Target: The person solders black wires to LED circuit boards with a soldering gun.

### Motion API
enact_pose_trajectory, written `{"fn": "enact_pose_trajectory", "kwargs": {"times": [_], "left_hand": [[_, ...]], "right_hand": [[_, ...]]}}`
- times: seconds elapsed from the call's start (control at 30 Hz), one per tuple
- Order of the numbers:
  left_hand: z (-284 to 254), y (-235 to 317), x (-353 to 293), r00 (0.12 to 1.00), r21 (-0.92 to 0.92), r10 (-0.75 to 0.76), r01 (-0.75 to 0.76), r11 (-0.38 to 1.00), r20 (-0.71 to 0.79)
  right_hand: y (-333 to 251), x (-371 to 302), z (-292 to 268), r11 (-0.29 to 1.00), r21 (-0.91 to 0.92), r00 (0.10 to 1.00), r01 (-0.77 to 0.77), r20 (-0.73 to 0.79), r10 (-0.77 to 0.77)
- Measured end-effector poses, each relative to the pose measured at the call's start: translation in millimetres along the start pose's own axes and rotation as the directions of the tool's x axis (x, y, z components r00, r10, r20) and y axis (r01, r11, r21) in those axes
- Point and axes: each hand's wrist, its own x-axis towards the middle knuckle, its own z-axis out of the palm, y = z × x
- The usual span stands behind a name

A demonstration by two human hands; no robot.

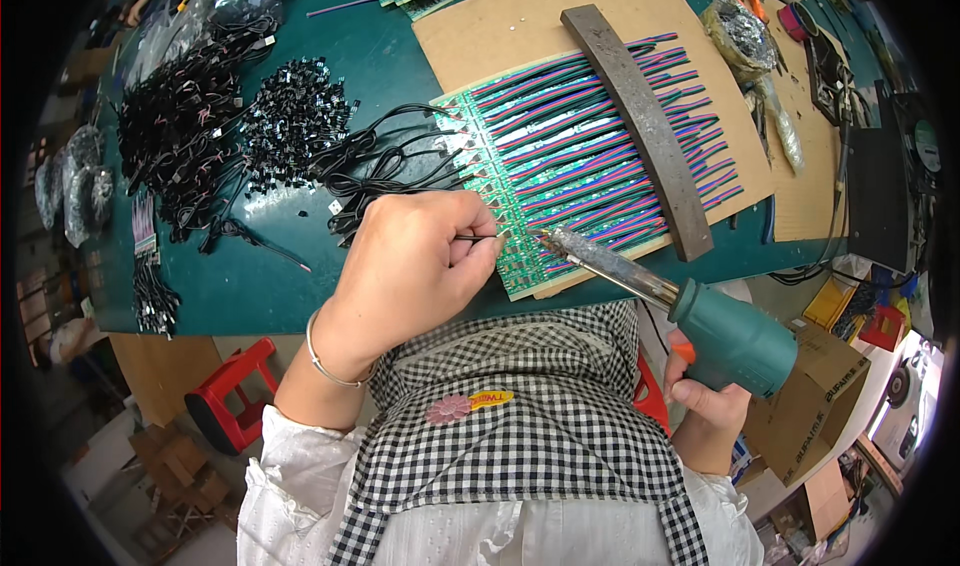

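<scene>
My left hand is closed, its fingertips pinching a thin black cable at the near left edge of a green circuit board panel. My right hand grips a green soldering gun from below. Its metal barrel points left, and the tip is close to the board near the cable's end; whether it touches cannot be told. Rows of multicoloured wires run from the panel to the right, under a dark metal bar. Several black cables are attached along the panel's far left edge.
Brown cardboard lies under the panel on the green table. Left of it are a heap of small black connectors and a tangle of black cables. A foil-wrapped container stands far right. A red stool is below the table.
</scene>
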Motion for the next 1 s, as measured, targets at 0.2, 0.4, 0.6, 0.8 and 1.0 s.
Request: {"fn": "enact_pose_trajectory", "kwargs": {"times": [0.2,0.4,0.6,0.8,1.0], "left_hand": [[3,0,1,0.998,0.035,0.059,-0.059,0.998,-0.011],[-1,4,8,0.997,0.103,-0.006,-0.002,0.995,0.076],[1,0,8,0.998,0.045,0.036,-0.039,0.998,0.052],[1,0,7,0.999,0.049,0.023,-0.025,0.999,0.043],[3,0,6,0.999,0.049,0.038,-0.039,0.998,0.02]], "right_hand": [[1,-3,-6,0.998,-0.066,0.998,-0.01,0.064,0.014],[1,-2,-9,0.995,-0.094,0.988,-0.013,0.153,0.028],[2,-2,-3,0.991,-0.118,0.996,-0.055,0.061,0.063],[3,6,-2,0.99,-0.133,0.985,0.056,0.17,-0.033],[-3,3,4,0.998,0.049,0.996,-0.031,-0.08,0.035]]}}
